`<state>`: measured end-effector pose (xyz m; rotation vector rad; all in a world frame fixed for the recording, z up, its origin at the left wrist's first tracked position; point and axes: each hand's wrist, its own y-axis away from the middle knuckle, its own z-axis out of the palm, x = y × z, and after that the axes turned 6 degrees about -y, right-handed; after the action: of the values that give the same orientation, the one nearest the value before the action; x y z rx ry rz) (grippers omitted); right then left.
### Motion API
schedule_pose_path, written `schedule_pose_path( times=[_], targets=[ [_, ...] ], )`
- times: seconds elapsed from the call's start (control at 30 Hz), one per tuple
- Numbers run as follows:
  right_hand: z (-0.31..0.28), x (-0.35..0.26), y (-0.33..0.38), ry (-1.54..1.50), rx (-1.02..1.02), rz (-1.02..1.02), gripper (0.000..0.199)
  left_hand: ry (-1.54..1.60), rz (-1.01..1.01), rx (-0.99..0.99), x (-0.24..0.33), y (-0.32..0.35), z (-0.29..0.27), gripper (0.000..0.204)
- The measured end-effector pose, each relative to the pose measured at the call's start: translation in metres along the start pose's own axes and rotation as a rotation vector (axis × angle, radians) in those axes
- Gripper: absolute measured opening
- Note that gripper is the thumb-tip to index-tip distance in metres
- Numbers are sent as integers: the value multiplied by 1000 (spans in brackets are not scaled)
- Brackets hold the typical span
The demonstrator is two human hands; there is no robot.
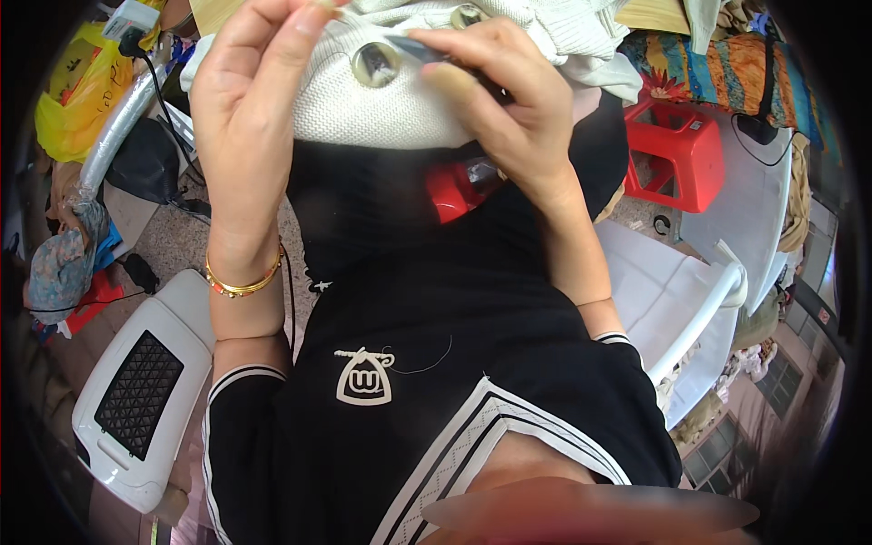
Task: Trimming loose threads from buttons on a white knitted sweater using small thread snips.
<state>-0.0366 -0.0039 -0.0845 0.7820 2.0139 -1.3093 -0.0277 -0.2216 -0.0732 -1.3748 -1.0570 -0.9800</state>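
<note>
Across my lap at the top lies a white knitted garment with a coarse weave. On it sits a large round button, greenish and shiny, and a second similar button shows farther up. My left hand is raised at the garment's left side, thumb and fingertips pinched together; what they pinch is too small to make out. My right hand is closed around a small dark pointed tool that resembles thread snips. Its tip points toward the nearer button, and the fingers hide the rest.
To the right stand a red plastic stool and a white plastic chair. Patterned cloth hangs behind them. At left are a yellow plastic bag, a black cable and a white case with a black grille.
</note>
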Motion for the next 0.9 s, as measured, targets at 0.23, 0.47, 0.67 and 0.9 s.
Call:
schedule_pose_path(
  times=[0.23, 0.47, 0.67, 0.9],
  targets=[
    [15, -14, 5, 25, 77, 34, 49, -474, 329, -112, 12, 7, -6, 17],
    [25, 3, 7, 144, 209, -51, 40, -580, 250, -115, 22, 5, -2, 16],
    [25, 9, 4, -138, 229, 89, 23, -631, 203, -148, 28, 2, 3, 16],
    [18, 7, -2, -311, 227, 191, 15, -707, 340, -141, 37, -9, 9, 14]
  ],
)
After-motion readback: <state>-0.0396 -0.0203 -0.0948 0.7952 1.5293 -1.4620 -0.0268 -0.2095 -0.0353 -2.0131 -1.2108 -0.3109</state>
